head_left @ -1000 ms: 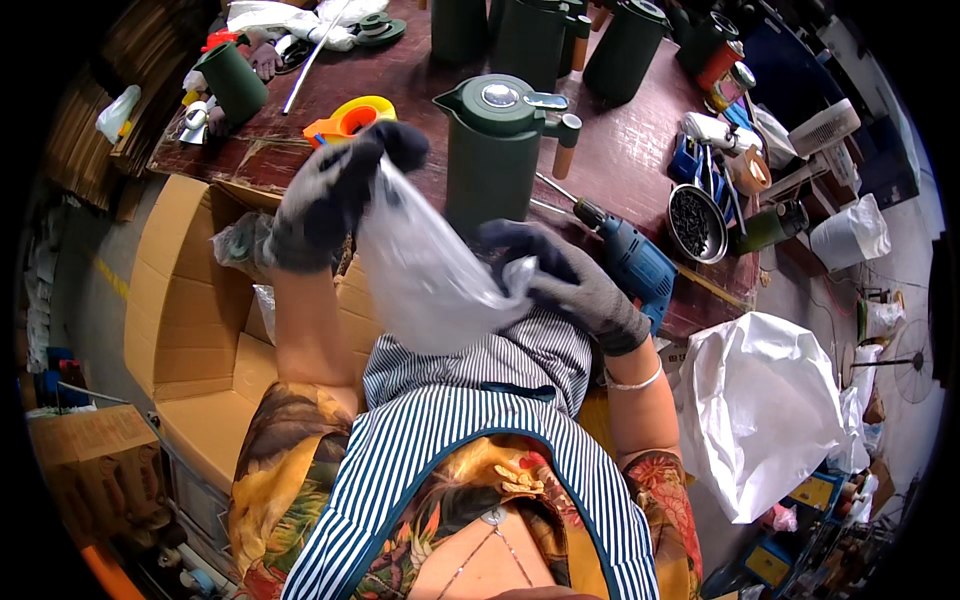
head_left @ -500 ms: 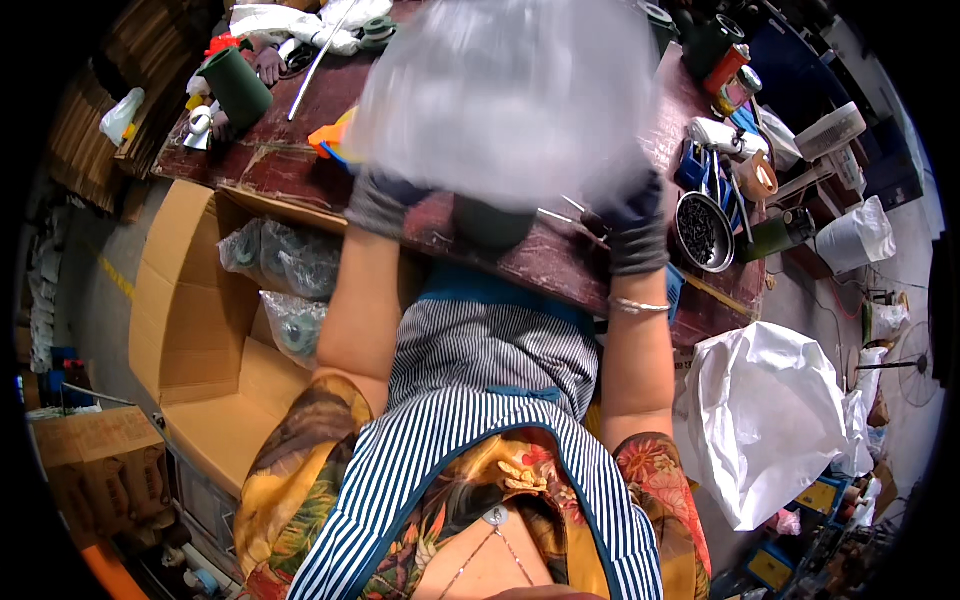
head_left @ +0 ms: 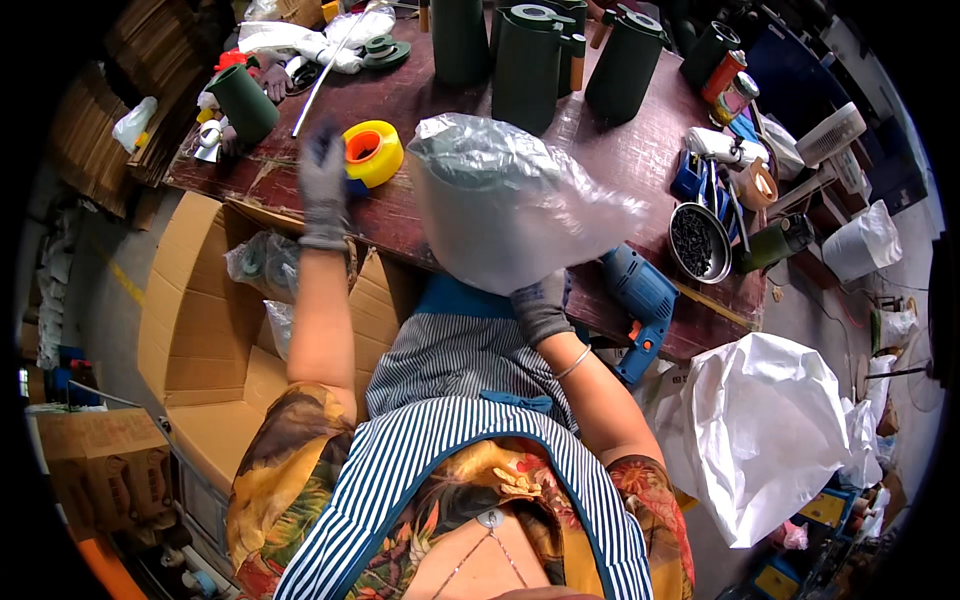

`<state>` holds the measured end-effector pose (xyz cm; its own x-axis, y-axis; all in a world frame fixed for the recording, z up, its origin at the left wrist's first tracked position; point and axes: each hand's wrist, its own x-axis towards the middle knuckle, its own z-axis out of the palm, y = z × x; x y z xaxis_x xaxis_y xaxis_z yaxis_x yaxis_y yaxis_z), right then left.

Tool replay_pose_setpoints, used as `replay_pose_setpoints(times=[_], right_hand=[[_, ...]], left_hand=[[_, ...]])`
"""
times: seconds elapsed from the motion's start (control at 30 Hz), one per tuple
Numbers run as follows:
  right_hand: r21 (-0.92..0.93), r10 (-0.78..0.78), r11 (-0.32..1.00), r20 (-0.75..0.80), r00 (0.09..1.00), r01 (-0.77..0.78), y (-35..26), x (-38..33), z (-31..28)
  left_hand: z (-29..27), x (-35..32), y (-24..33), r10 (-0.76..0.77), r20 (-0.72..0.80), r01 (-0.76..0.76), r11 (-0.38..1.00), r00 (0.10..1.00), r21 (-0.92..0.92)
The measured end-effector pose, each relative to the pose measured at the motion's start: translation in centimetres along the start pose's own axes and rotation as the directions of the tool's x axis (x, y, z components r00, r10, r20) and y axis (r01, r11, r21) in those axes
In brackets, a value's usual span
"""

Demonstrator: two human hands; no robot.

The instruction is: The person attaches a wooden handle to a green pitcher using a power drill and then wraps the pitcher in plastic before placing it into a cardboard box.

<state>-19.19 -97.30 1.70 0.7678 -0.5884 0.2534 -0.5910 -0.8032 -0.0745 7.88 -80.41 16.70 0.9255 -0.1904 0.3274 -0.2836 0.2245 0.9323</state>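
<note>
A clear plastic bag (head_left: pixel 560 225) wraps a dark pot-like thing at the table's near edge; the bag's loose end spreads to the right. My right hand (head_left: pixel 543 303), in a grey and dark blue glove, is closed on the bag's lower edge, its fingertips partly hidden. Just left of a yellow tape roll (head_left: pixel 386 172) with an orange core is my gloved left hand (head_left: pixel 323 185), apart from the bag. Motion smears its fingers, and nothing shows in them.
Dark green jugs (head_left: pixel 525 75) stand at the table's far side. A blue power drill (head_left: pixel 640 295) lies near the right edge, below a metal bowl of small black parts (head_left: pixel 700 240). An open cardboard box (head_left: pixel 205 340) with bagged items stands on the left, a white sack (head_left: pixel 765 430) on the right.
The plastic bag has come down from in front of the table and now covers the dark pot. My left hand has let go and moved left toward the tape; my right hand has moved inward.
</note>
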Motion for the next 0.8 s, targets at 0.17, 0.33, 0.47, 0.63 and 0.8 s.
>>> replay_pose_setpoints(times=[0.17, 0.33, 0.47, 0.63, 0.8], right_hand=[[0.354, 0.121, 0.927, 0.035, 0.992, -0.125, 0.3, 0.4, -0.8], [0.142, -0.163, 0.978, 0.051, 0.985, 0.155, 2.9, -0.3, 0.2], [0.939, 0.086, -0.073, 0.342, 0.936, -0.337, 2.9, -1.2, -2.9], [0.819, -0.487, -0.137, 0.435, 0.758, -0.558, -5.2, -1.0, -9.9], [0.870, -0.443, 0.162, 0.485, 0.754, -0.465, -9.3, -1.7, -7.0]], left_hand=[[10.9, -5.4, 15.5, 0.354, 0.907, -0.850, 0.527, 0.228, 0.007], [17.6, -8.8, 14.2, -0.248, 0.959, -0.988, -0.102, 0.135, 0.112], [2.5, -3.9, 14.2, 0.272, 0.864, -0.802, 0.556, 0.424, 0.219], [-28.5, -8.0, 16.4, -0.131, 0.015, 0.085, 0.723, 0.991, 0.686], [-40.6, -11.5, 20.0, 0.056, 0.137, -0.141, 0.077, 0.989, 0.987]])
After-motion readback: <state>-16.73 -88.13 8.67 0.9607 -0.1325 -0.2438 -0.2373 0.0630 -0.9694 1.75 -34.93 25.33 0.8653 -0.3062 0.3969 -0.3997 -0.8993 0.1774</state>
